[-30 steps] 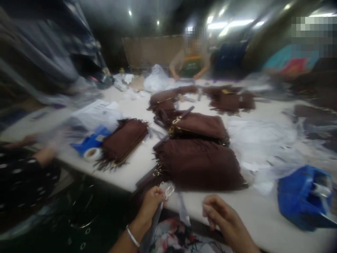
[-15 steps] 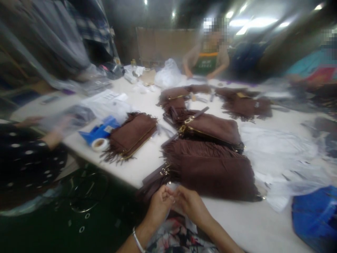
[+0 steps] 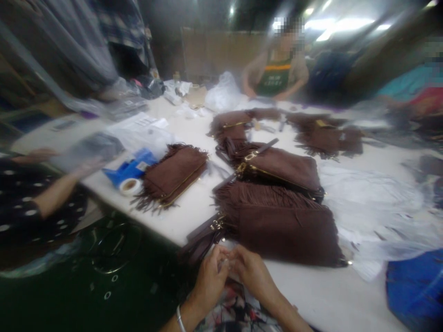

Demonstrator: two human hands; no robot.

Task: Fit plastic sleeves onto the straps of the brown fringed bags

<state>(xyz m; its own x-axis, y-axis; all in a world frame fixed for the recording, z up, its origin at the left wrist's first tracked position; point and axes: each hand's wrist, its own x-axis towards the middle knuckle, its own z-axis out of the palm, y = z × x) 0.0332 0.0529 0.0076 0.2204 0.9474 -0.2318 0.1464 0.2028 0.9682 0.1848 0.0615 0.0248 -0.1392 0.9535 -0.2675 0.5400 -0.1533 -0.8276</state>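
Note:
My left hand (image 3: 212, 275) and my right hand (image 3: 249, 268) meet at the table's front edge, fingers curled and pinched together. Whatever lies between the fingertips is too small and blurred to name; a pale, clear bit shows there. Just beyond them lies a brown fringed bag (image 3: 287, 235), its strap (image 3: 200, 235) and gold metal fittings right by my fingertips. Behind it, a second brown bag (image 3: 284, 168) has a gold zip and rings. Farther left rests another fringed bag (image 3: 175, 171).
A blue tape dispenser (image 3: 133, 165) and a tape roll (image 3: 130, 186) sit left of the bags. White plastic bags (image 3: 377, 193) spread to the right, near a blue bundle (image 3: 415, 283). A co-worker in dotted sleeves (image 3: 51, 203) handles a clear bag at left; an aproned person (image 3: 278, 76) sits opposite.
My hands stay together at the same spot, the fingers shifting slightly. The co-worker's forearm on the left has moved. The view has tilted a little.

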